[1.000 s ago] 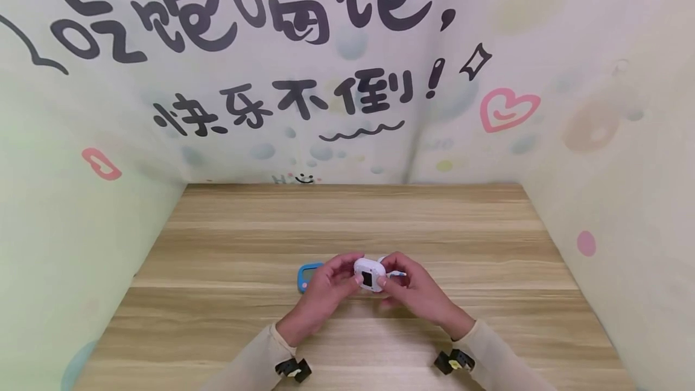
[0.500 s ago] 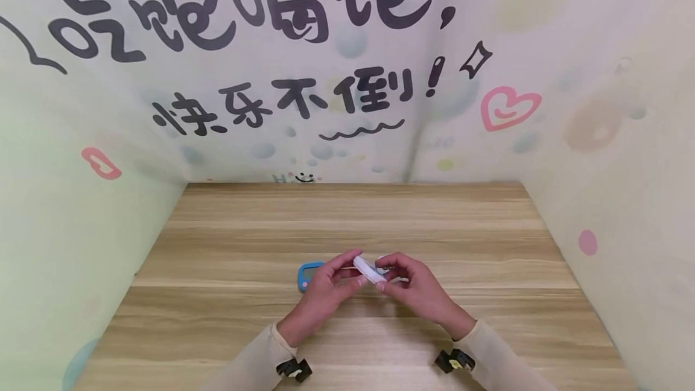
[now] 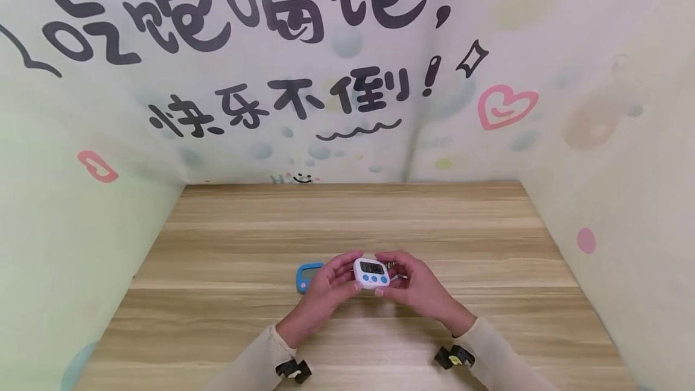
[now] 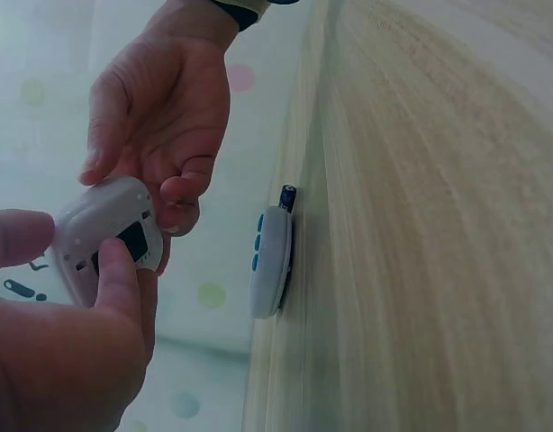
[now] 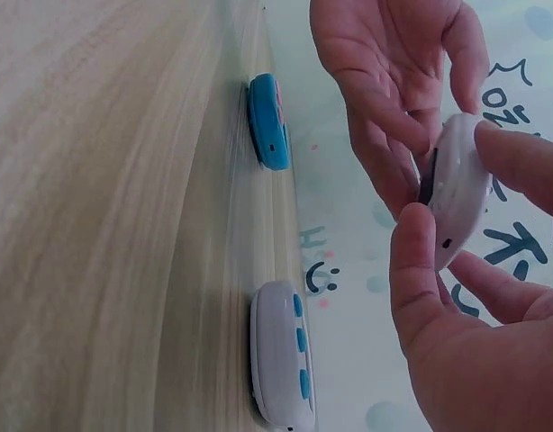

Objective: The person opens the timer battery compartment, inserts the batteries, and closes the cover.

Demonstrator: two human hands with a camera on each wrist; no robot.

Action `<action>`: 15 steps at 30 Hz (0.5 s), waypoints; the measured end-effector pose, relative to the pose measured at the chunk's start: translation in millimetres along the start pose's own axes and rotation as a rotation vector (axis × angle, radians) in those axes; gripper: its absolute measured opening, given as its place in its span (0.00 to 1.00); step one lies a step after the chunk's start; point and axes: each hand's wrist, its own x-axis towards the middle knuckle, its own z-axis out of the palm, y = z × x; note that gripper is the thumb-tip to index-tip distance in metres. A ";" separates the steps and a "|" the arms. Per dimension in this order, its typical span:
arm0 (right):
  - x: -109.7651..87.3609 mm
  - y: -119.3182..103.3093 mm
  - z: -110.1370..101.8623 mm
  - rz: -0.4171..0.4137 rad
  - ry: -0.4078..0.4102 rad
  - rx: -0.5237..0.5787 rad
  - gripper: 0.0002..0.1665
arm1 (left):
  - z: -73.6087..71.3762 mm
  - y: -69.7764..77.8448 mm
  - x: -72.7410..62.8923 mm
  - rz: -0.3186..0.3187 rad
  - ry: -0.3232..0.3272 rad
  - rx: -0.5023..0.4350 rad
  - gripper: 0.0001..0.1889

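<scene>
I held the white timer (image 3: 371, 274) up off the table, directly between my hands, so neither was nearer: both were on it. Its long axis ran across me, from my left hand (image 3: 323, 291) to my right hand (image 3: 417, 285), dipping slightly rightward. My left hand pinched one end, its index finger touching the back beside a dark square patch (image 4: 134, 239); my right hand pinched the other end, thumb and fingers on opposite faces.

The front was turned to me. The casing was smooth, hard-looking plastic with rounded corners, a dark display (image 3: 371, 268) too small to read, and three round blue buttons (image 3: 374, 279) beneath it.

Behind my left hand lay the blue timer (image 3: 309, 276), partly covered, with a grey screen. A second white timer (image 4: 272, 263) lay on the table, mostly hidden behind my right hand from above; near its end was a small dark-blue cylinder (image 4: 288, 197), whether touching I couldn't tell.

The table (image 3: 184, 318) had streaky pale-brown wood grain. My sleeves (image 3: 247, 358) were plain beige. Beyond stood a pale wall (image 3: 228, 162) with rounded black lettering (image 3: 295, 98).
</scene>
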 end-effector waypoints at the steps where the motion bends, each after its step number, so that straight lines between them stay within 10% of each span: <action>1: 0.2 0.0 -0.4 -0.009 -0.005 -0.005 0.39 | -1.3 0.1 -0.5 -0.002 -0.011 -0.002 0.34; 15: 12.9 1.7 5.5 -0.091 -0.046 -0.167 0.38 | -13.6 -0.2 0.8 -0.010 0.030 0.249 0.39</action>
